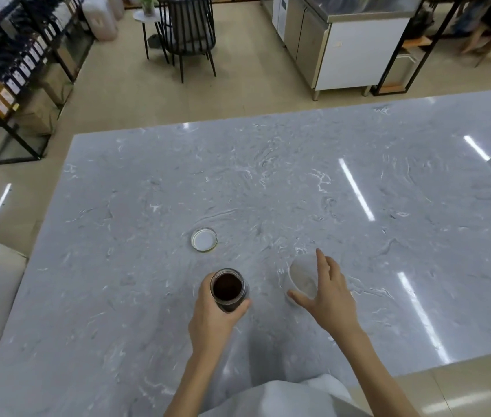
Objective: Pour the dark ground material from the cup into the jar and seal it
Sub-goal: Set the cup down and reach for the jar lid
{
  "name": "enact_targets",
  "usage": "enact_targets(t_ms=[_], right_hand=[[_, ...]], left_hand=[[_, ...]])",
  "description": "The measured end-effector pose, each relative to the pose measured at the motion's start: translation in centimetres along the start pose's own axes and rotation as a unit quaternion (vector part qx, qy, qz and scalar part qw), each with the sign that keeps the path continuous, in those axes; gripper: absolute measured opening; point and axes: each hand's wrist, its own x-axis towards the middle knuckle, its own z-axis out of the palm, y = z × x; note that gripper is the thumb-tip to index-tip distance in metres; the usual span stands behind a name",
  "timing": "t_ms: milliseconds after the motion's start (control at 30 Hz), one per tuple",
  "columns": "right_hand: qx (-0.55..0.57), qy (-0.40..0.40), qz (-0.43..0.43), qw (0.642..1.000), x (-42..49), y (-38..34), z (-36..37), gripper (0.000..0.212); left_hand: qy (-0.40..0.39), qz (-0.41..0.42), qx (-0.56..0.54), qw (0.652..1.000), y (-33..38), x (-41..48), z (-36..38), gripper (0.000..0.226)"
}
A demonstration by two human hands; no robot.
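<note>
left hand (212,317) fingers grasp the clear glass jar (229,289) of dark grounds; right hand (326,291) fingers released beside the white cup (301,279); round white lid (204,239) at eleven o'clock.

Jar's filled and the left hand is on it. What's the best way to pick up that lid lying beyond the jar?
Take the lid by its rim, from above, fingertips on opposite edges. It lies flat on the marble table, white inner face up, so there is no side to get under. The right hand is open by the cup and free; the left hand holds the jar.
</note>
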Motion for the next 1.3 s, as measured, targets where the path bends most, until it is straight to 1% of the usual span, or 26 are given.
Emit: enact_targets(t_ms=[167, 300, 433, 567, 633, 700, 800, 900, 933, 967, 1033, 1100, 1167, 1200, 1233, 1300], right_hand=[[0.021, 0.017, 0.010, 1.000, 0.8, 0.3, -0.3, 0.108], [0.018, 0.008, 0.007, 1.000, 1.7, 0.4, -0.4, 0.106], [0.023, 0.010, 0.013, 1.000, 2.2, 0.3, -0.1, 0.106], [0.036, 0.012, 0.013, 0.999, 2.2, 0.4, 0.1, 0.105], [0.044, -0.014, -0.003, 0.999, 2.5, 0.9, -0.3, 0.106], [0.033, -0.062, -0.027, 0.997, 3.1, 1.7, -1.1, 0.110], [-0.053, -0.121, -0.069, 0.989, 3.9, 2.6, -2.7, 0.118], [-0.133, -0.195, -0.093, 0.967, 4.6, 3.0, -4.1, 0.133], [-0.132, -0.219, -0.098, 0.962, 4.9, 3.0, -4.8, 0.138], [-0.103, -0.229, -0.103, 0.962, 5.3, 2.8, -5.5, 0.141], [-0.004, -0.200, -0.107, 0.974, 6.4, 1.7, -6.6, 0.135], [0.066, -0.151, -0.108, 0.980, 8.1, -1.1, -6.5, 0.116], [0.061, -0.137, -0.140, 0.979, 10.2, -5.7, -4.5, 0.092], [0.046, -0.150, -0.164, 0.974, 11.4, -8.2, -2.9, 0.084], [0.028, -0.173, -0.187, 0.967, 12.6, -10.8, -1.0, 0.079], [-0.038, -0.231, -0.220, 0.947, 14.4, -15.3, 2.9, 0.080]], left_hand=[[0.001, -0.015, -0.012, 1.000, -0.2, 0.4, -0.2, 0.084], [0.004, -0.034, -0.015, 0.999, -0.6, 0.5, -1.0, 0.087], [-0.001, -0.040, -0.014, 0.999, -0.7, 0.8, -1.6, 0.085], [-0.010, -0.045, -0.018, 0.999, -1.1, 1.2, -1.8, 0.088], [-0.030, -0.038, -0.019, 0.999, -1.6, 1.7, -2.1, 0.090], [-0.074, -0.013, -0.025, 0.997, -2.4, 2.6, -2.8, 0.088], [-0.148, 0.035, -0.001, 0.988, -3.1, 4.0, -4.4, 0.086], [-0.186, 0.067, 0.011, 0.980, -3.1, 4.5, -5.4, 0.083], [-0.191, 0.073, 0.013, 0.979, -2.9, 4.5, -5.7, 0.082], [-0.194, 0.077, 0.012, 0.978, -2.8, 4.6, -5.8, 0.082], [-0.199, 0.079, 0.010, 0.977, -2.5, 4.6, -6.1, 0.084], [-0.208, 0.079, 0.015, 0.975, -2.4, 4.7, -6.2, 0.086], [-0.217, 0.074, 0.023, 0.973, -2.6, 4.8, -6.3, 0.087], [-0.220, 0.068, 0.027, 0.973, -2.6, 4.8, -6.4, 0.087], [-0.220, 0.064, 0.029, 0.973, -2.7, 4.9, -6.4, 0.087], [-0.221, 0.069, 0.032, 0.972, -2.7, 5.0, -6.4, 0.086]])
